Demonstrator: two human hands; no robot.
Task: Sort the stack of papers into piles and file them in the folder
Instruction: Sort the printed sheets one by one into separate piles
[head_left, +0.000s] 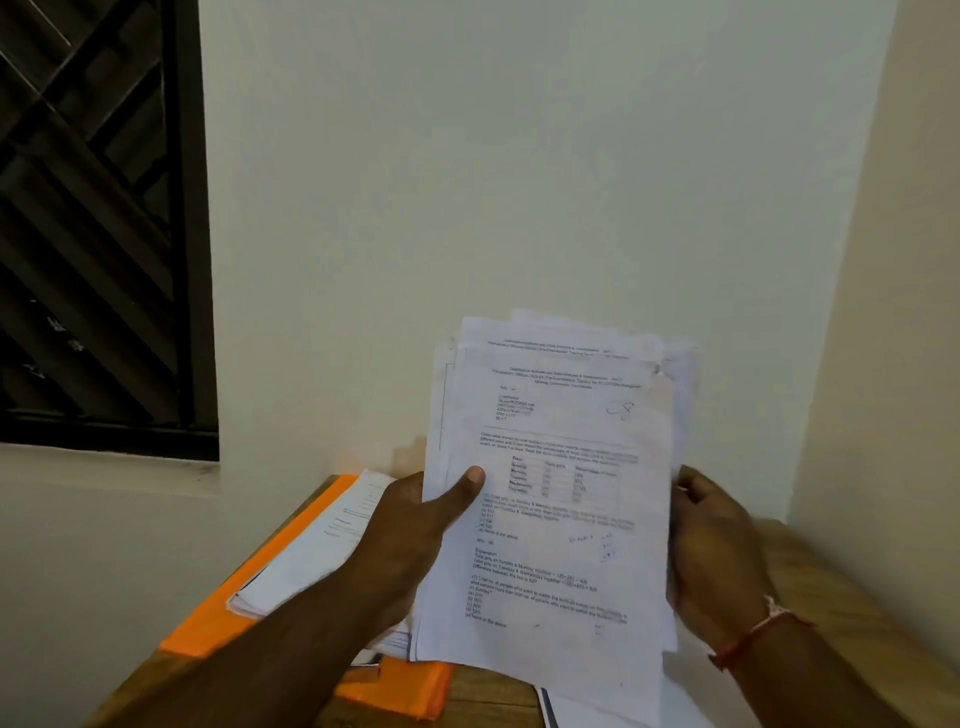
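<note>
A plain study corner of a room: bare white walls (519, 156), a dark barred window (93, 234), a wooden bench (810, 566) carrying papers (311, 551) and an orange folder (197, 623).

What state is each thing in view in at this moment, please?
stack of papers: held upright above the wooden table, sheets unevenly aligned.
left hand: grips the stack's left edge, thumb in front.
right hand: holds the stack's right edge.
orange folder: flat on the table, paper pile lying on it.
</note>
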